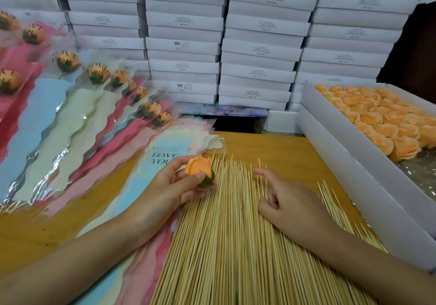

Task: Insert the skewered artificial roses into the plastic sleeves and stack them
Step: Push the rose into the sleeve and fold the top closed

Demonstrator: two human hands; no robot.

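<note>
Behind everything, stacked white cartons (184,45) wall off the back of the wooden bench (283,149). Right side: open box of loose orange roses (377,116), none skewered. Left side: fan of finished sleeved roses (70,97), overlapping, heads toward the back. Centre: big bed of bamboo skewers (224,234), points facing away; empty plastic sleeves (165,146) lie just left of it, partly under the left forearm.

Left hand (169,191) is closed around one orange rose (199,169), thumb and fingers on the bloom, green base pointing toward the skewers. No stick in it yet, as far as I can tell. Right hand (285,198) holds nothing, fingers loosely spread, index tip hovering over the skewers.

Judgement: step in hand is picking a single skewer. Roll one free with the fingertip so only one lifts, pinch near the blunt end, push the point straight into the green base, keep grip light so the petals don't crush
</note>
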